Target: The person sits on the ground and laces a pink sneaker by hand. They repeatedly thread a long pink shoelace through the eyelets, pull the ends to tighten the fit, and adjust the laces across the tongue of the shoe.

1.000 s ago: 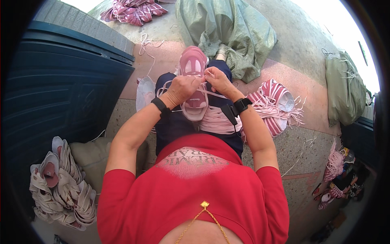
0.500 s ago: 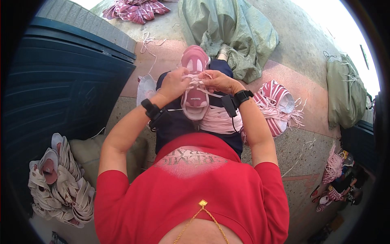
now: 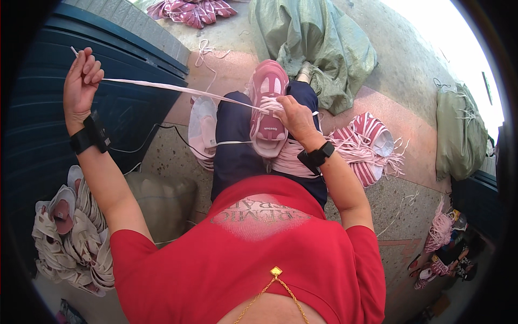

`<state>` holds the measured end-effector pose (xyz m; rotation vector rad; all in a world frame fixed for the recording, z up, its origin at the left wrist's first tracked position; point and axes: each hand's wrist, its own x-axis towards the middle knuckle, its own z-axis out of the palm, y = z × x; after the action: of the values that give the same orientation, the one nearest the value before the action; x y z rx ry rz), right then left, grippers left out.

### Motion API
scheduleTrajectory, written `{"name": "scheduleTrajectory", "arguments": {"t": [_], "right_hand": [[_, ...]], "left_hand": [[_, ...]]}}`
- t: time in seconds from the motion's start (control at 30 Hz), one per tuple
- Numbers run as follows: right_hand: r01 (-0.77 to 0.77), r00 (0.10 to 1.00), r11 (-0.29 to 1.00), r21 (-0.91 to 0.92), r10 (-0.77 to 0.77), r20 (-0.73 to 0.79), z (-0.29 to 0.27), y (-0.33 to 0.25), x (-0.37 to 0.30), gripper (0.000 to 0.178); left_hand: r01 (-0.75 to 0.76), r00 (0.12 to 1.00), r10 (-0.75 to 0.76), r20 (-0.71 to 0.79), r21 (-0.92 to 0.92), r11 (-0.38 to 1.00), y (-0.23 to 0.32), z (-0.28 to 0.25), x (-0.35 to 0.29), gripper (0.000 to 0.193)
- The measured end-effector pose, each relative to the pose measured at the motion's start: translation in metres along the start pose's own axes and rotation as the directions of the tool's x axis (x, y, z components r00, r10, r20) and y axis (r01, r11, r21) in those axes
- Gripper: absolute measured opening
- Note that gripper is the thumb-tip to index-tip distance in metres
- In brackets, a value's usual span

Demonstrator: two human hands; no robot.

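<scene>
A pink shoe upper (image 3: 268, 124) rests across my lap with its toe pointing away from me. From its eyelets a pale pink shoelace (image 3: 172, 87) runs taut up to the left. My left hand (image 3: 83, 81) is raised far out to the left, fingers closed on that lace, its tip poking out above them. Beside the upper's right edge is my right hand (image 3: 295, 117), its fingers bent at the laced part; what they grip there is hidden. A bundle of pale pink laces (image 3: 294, 159) lies over my right thigh.
Striped pink uppers (image 3: 372, 140) with loose laces lie right of my legs. A light upper (image 3: 202, 127) is by my left knee. Pale uppers (image 3: 73, 237) are piled at lower left beside a dark blue door (image 3: 43, 135). Green sacks (image 3: 313, 43) stand ahead and right.
My left hand has swung from the upper out to the far left, drawing the lace taut. My right hand has stayed by the upper, which has shifted slightly right in view.
</scene>
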<state>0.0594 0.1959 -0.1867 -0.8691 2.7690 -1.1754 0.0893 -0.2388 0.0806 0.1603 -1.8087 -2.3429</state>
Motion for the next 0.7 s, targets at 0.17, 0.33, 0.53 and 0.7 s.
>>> {"name": "scheduleTrajectory", "arguments": {"t": [0.17, 0.33, 0.53, 0.7], "right_hand": [[-0.138, 0.99, 0.989, 0.056, 0.138, -0.003, -0.016, 0.008, -0.007, 0.018], [-0.309, 0.94, 0.944, 0.117, 0.285, 0.187, -0.017, 0.006, -0.02, 0.021], [-0.241, 0.961, 0.96, 0.144, 0.215, 0.173, -0.023, -0.005, -0.025, 0.028], [-0.327, 0.939, 0.927, 0.185, 0.296, 0.175, -0.018, -0.003, -0.017, 0.028]], "left_hand": [[0.368, 0.924, -0.26, -0.282, 0.46, 0.808, -0.126, 0.014, -0.006, 0.022], [0.365, 0.849, -0.522, 0.084, 0.622, 0.693, -0.269, 0.11, -0.031, 0.027], [0.134, 0.76, -0.559, 0.331, 0.762, 0.634, -0.297, 0.146, -0.031, 0.024], [0.193, 0.804, -0.556, 0.211, 0.792, 0.579, -0.304, 0.16, -0.033, 0.024]]}}
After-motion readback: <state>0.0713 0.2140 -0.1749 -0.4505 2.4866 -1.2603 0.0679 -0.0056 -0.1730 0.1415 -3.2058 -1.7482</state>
